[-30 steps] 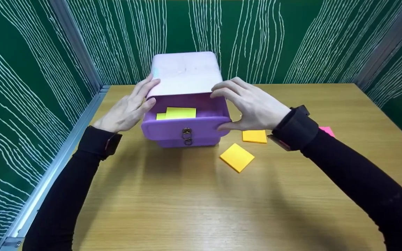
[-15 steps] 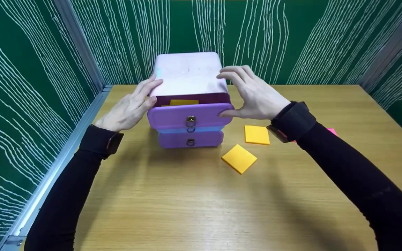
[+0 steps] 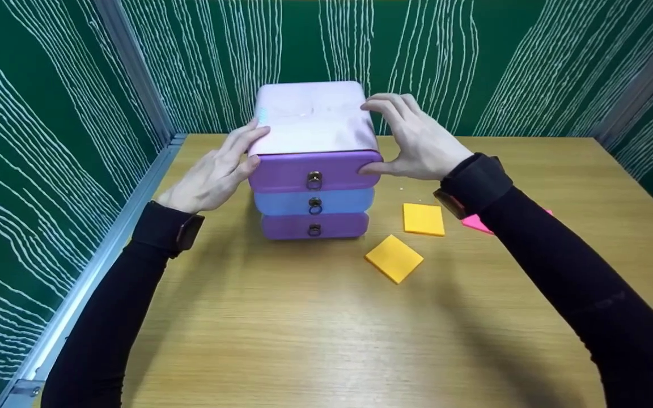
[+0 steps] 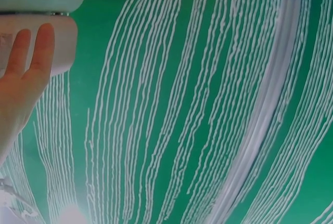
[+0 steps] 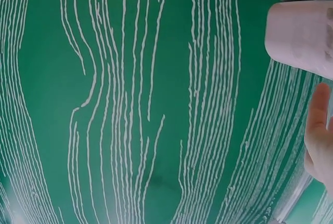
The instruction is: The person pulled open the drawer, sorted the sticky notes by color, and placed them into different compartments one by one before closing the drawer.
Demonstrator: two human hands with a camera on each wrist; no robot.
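Observation:
A small three-drawer box point(image 3: 309, 116) with a pale pink top stands on the table. Its top drawer point(image 3: 287, 174) is purple, the middle drawer point(image 3: 284, 202) blue and the bottom drawer point(image 3: 284, 226) purple, each with a ring pull, and all sit flush. My left hand point(image 3: 210, 173) rests against the box's left side, fingertips on the top edge and thumb at the drawer's left corner. My right hand point(image 3: 425, 141) has its thumb on the top drawer's right front corner, the other fingers extended by the box's right edge. Whatever lies inside the drawers is hidden.
Two orange sticky-note pads point(image 3: 394, 259) point(image 3: 423, 219) lie to the right of the box. A pink pad point(image 3: 476, 222) is partly covered by the right sleeve. Green panels point(image 3: 417, 62) with wavy white lines and metal posts point(image 3: 136, 73) enclose the table's back and sides.
The top drawer, pulled out with yellow notes showing inside, has slid back into the box under my right thumb. My right hand moved away from me with it; the left hand kept its place.

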